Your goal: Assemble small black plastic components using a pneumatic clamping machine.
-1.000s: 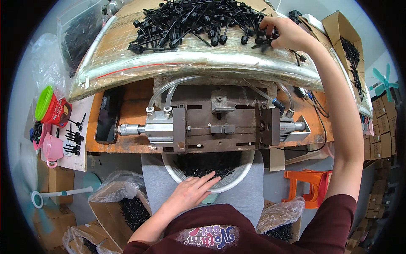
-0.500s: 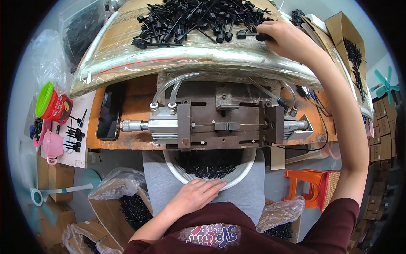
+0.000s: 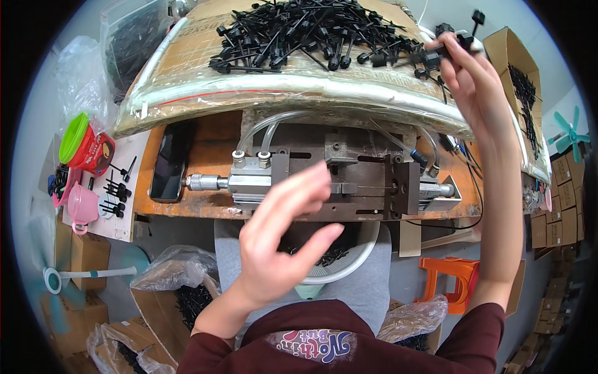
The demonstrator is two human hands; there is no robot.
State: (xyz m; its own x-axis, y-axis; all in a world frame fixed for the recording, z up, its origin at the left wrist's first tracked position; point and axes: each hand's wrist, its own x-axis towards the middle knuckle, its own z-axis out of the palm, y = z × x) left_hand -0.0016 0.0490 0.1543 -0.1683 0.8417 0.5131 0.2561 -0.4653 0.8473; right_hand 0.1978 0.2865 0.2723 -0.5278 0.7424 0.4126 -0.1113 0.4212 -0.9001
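Cardboard-covered shelf (image 3: 187, 68), the broadest element, bears a loose heap of black parts (image 3: 311, 31). Below it, from where I stand, the bench carries a fixture (image 3: 367, 204) of brown plate and metal cylinders; under its front edge the white basin (image 3: 352, 272) holds more black pieces. The left hand (image 3: 271, 249) is raised before the fixture, fingers extended, thumb apart, nothing visible in its grasp. The right hand (image 3: 483, 93), at the heap's right end, grips a few parts between thumb and fingers; blur hides their number. Smallest, the held part (image 3: 478, 17) points upward, its thin stem ending in a thicker head. Such pieces look light and fairly stiff, probably moulded plastic: smooth enough to slide against one another, prone to tangle, the stem likeliest to bend. The thick head seems the surest hold.
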